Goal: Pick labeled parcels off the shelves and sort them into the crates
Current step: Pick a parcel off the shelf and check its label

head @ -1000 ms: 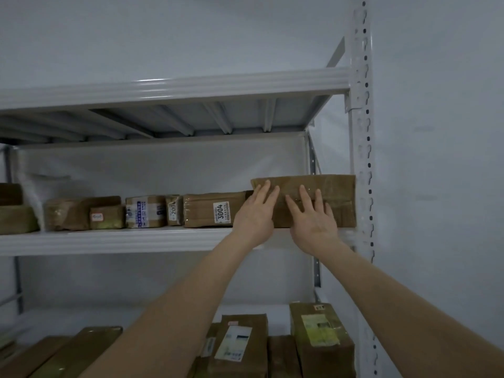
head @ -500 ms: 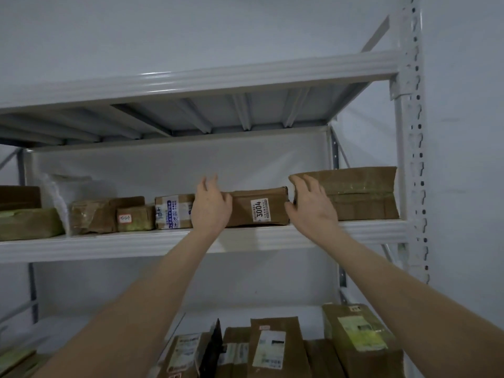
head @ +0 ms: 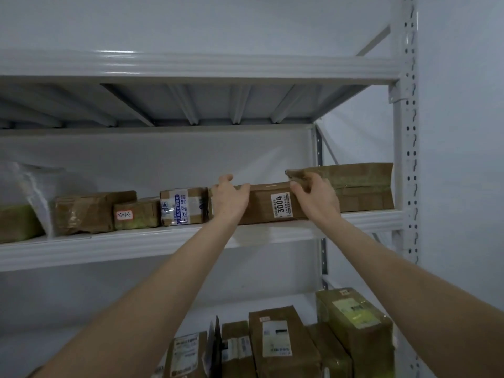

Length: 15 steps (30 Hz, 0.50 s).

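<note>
Now your left hand [head: 230, 199] curled over the left end of the flat brown cardboard parcel [head: 263, 207] (white label [head: 281, 205], 3004), your right hand [head: 317, 198] gripping its right top corner, parcel sitting on the white metal shelf [head: 131, 242], beside a taller brown box [head: 364, 186].

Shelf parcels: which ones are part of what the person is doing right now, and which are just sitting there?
In use: the 3004 parcel, gripped at its top edge by the left hand and right hand.

Lying about: the big parcel beside it, blue-taped box, red-label parcel, clear bag, lower-shelf parcels.
</note>
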{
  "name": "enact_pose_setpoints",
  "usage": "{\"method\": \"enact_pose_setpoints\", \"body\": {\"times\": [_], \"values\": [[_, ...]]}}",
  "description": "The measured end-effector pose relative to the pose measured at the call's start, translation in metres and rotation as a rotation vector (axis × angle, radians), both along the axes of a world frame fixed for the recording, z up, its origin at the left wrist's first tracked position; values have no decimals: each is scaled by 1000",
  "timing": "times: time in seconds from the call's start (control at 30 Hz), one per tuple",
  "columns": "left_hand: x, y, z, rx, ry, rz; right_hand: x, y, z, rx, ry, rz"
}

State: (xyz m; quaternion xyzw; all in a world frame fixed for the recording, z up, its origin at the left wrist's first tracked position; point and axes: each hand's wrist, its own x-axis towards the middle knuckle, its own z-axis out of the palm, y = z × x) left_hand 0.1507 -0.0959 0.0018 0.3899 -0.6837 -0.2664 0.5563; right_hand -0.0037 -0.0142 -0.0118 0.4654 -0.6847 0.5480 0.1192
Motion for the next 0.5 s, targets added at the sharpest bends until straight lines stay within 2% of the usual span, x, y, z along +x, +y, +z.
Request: {"method": "enact_pose_setpoints", "body": {"times": [0.07, 0.2, 0.3, 0.5], "values": [[8, 7, 0, 52, 78, 8, 1, 10, 2, 2, -67, -12], [22, 22, -2, 169, 103, 1, 0, 32, -2, 116, -164, -1], [28, 37, -13, 257, 144, -82, -2, 44, -10, 119, -258, 88], [38, 65, -36, 257, 206, -194, 8, 58, -35, 47, -430, 357]]}}
